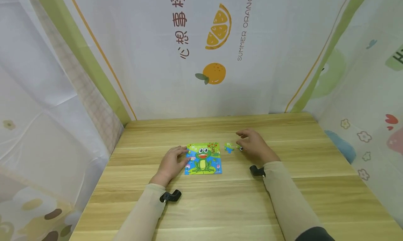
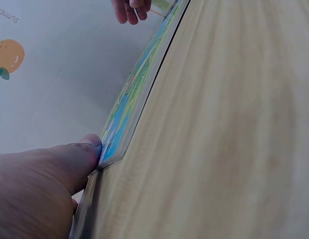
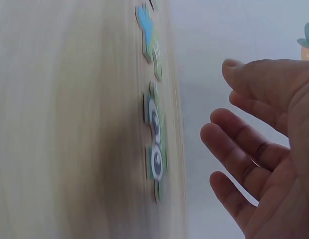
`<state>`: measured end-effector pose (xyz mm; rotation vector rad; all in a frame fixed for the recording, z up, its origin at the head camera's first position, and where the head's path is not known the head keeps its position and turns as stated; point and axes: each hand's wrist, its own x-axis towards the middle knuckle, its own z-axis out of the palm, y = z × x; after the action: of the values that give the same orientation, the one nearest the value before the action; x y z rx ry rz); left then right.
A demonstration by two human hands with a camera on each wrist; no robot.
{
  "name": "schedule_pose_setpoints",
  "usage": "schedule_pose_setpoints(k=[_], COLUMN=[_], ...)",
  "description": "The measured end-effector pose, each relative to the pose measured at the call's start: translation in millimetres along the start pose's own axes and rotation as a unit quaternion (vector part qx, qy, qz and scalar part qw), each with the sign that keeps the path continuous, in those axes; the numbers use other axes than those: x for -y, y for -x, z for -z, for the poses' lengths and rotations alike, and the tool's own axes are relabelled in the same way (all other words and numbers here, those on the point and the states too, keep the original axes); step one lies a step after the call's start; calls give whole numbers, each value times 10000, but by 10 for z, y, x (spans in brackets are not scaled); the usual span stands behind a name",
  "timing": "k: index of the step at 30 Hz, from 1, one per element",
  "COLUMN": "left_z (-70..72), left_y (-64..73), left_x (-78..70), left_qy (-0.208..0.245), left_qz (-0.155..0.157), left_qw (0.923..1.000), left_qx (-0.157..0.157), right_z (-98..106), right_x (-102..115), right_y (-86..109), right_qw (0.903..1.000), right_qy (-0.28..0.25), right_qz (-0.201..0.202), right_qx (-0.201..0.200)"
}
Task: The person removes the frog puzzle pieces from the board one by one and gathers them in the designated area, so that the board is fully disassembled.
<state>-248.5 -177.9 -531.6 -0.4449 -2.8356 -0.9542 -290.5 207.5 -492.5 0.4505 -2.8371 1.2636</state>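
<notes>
A square frog jigsaw puzzle (image 1: 203,158) lies on the wooden table, with a green frog on a blue and green ground. My left hand (image 1: 171,164) rests at its left side, and the thumb (image 2: 87,152) touches the puzzle's edge in the left wrist view; the other fingers are mostly hidden there. To the right of the board lie loose puzzle pieces: a blue and green piece (image 3: 148,35) and a piece with the frog's eyes (image 3: 155,139). Above the eye piece hovers my right hand (image 1: 253,145), fingers apart and loosely bent, holding nothing.
The wooden table (image 1: 201,206) extends toward me and to both sides. A white curtain (image 1: 267,59) with printed oranges hangs behind its back edge, and more patterned cloth hangs at the left and right.
</notes>
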Motion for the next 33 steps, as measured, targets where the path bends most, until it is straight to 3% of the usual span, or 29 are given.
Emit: schedule_pose_setpoints(k=[7, 16, 23, 33], left_z=[7, 45, 58, 86], left_y=[10, -15, -34, -54], left_x=[24, 6, -7, -113], left_qy=[-91, -103, -10, -96], left_qz=[-4, -59, 39, -94], left_qw=[9999, 9998, 9999, 9997], left_qx=[139, 160, 157, 194], right_z=[-116, -284, -433, -571], right_x=[72, 231, 343, 407], right_y=[-69, -100, -210, -317], right_qw=[9996, 9983, 9962, 9926], right_qy=[131, -109, 491, 859], right_qz=[182, -283, 186, 244], right_qx=[162, 502, 700, 827])
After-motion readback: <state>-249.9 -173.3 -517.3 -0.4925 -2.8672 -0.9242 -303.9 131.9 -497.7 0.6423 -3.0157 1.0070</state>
